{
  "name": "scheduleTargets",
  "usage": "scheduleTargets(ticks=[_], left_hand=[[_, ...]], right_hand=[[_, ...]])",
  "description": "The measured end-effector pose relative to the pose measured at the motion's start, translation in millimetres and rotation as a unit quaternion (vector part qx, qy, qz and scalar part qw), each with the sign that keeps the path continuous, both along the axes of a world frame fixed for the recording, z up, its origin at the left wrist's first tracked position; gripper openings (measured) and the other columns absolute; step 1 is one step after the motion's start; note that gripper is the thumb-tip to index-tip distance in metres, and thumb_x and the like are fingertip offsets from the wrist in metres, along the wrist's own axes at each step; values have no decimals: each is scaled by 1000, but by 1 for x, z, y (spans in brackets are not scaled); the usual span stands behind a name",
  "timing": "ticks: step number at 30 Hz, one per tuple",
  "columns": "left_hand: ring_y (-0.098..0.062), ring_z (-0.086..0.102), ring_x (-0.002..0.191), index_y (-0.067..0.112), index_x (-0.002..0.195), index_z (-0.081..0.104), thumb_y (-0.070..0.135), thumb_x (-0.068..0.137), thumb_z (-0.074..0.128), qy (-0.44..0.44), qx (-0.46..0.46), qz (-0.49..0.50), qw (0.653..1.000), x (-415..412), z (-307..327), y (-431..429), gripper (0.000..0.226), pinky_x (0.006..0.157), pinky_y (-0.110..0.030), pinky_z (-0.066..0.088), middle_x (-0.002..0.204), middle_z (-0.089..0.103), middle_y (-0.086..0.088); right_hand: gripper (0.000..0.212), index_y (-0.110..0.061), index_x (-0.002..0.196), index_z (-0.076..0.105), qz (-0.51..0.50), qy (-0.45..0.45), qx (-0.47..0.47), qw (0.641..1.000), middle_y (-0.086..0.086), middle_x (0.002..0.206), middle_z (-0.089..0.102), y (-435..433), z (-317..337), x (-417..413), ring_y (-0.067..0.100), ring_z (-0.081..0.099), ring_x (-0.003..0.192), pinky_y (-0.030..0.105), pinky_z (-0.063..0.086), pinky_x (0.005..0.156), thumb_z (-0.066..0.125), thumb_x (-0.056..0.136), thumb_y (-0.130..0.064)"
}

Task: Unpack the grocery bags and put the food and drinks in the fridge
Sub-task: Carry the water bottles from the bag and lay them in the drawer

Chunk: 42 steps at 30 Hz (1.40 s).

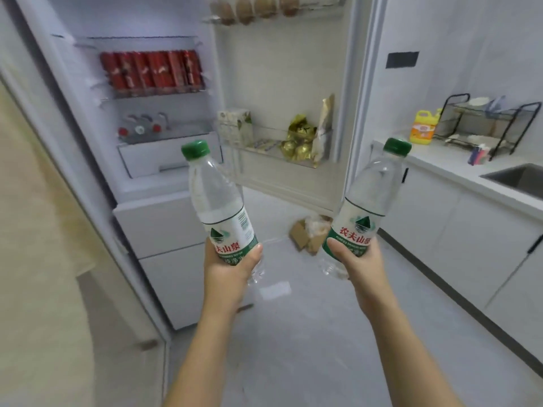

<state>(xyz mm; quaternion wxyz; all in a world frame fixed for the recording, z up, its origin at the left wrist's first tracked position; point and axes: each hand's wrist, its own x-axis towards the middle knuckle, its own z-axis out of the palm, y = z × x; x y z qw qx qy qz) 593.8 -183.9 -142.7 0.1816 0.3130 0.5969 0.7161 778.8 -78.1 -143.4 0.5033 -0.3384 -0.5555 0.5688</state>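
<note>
Hands out front, 1 water bottle each, before the open fridge [164, 224]. Left hand [232, 261] clamps the left bottle [217, 198] at its label, thumb across the front, other fingers curled round behind; green cap tilts a bit left. Right hand [357, 254] clamps the right bottle [367, 195] likewise, cap tilting right. Both bottles are in the air, apart, not yet in the fridge. Inside: red cans [152, 71] in a row on 1 shelf, small bottles [141, 129] lying caps-out on the shelf below. Door shelf holds a carton [235, 127] & gold bags [299, 136]. Cardboard box [305, 236] on floor past the door. Counter [440, 163] at right: yellow detergent jug [423, 127], black dish rack [484, 124], sink [520, 177].
</note>
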Motion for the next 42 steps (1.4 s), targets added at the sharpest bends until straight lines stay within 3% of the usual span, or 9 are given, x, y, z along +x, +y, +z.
scheduleTargets(ticks=[5,8,12,14,19,24,31,42], left_hand=[[10,61,76,19,115,42,12,77,80,61,40,82,994,-28,48,-25,54,65,-8,48,99,62,8],[7,63,78,20,115,42,15,79,78,74,77,103,989,-45,79,-37,51,69,-14,51,97,62,9],[0,66,80,29,106,49,20,80,78,87,117,129,981,-65,117,-52,40,75,-26,53,88,67,15],[-2,67,83,31,107,53,24,78,80,103,134,153,974,-73,134,-61,40,77,-28,54,89,68,17],[-2,67,85,25,116,56,25,78,79,140,156,189,959,-85,155,-76,45,72,-19,53,98,68,14],[-4,67,86,22,118,57,27,76,81,151,157,216,952,-93,151,-85,48,67,-14,51,99,69,12],[-9,67,91,23,118,58,25,75,82,158,159,206,952,-116,155,-95,49,77,-28,55,101,69,11],[-1,66,88,25,119,57,26,76,82,169,147,188,956,-155,157,-105,49,73,-19,53,97,69,17]], right_hand=[[43,-24,110,51,55,-8,57,997,-4,103,67,-2,54,-47,6,65,93,18,47,70,79,78,-14],[36,-23,106,52,70,0,103,992,-5,98,66,-8,88,-73,-4,63,82,11,48,62,74,81,-9],[39,-21,115,56,75,48,129,988,-6,103,69,-16,126,-101,4,65,93,13,47,67,75,82,-16],[32,-27,109,58,72,69,141,985,-10,102,69,-21,141,-110,-2,65,89,11,47,67,75,83,-19],[28,-24,104,59,70,93,170,979,-11,95,67,-34,161,-128,-15,61,72,2,44,58,75,83,-17],[27,-26,99,61,83,78,191,975,-6,94,70,-46,161,-145,-7,64,75,8,48,61,77,80,-17],[30,-22,104,61,91,83,196,973,-6,94,70,-61,163,-172,-4,65,77,10,49,63,77,80,-16],[30,-26,101,61,74,82,186,976,-7,93,70,-79,165,-210,5,66,85,23,52,73,78,78,-18]])
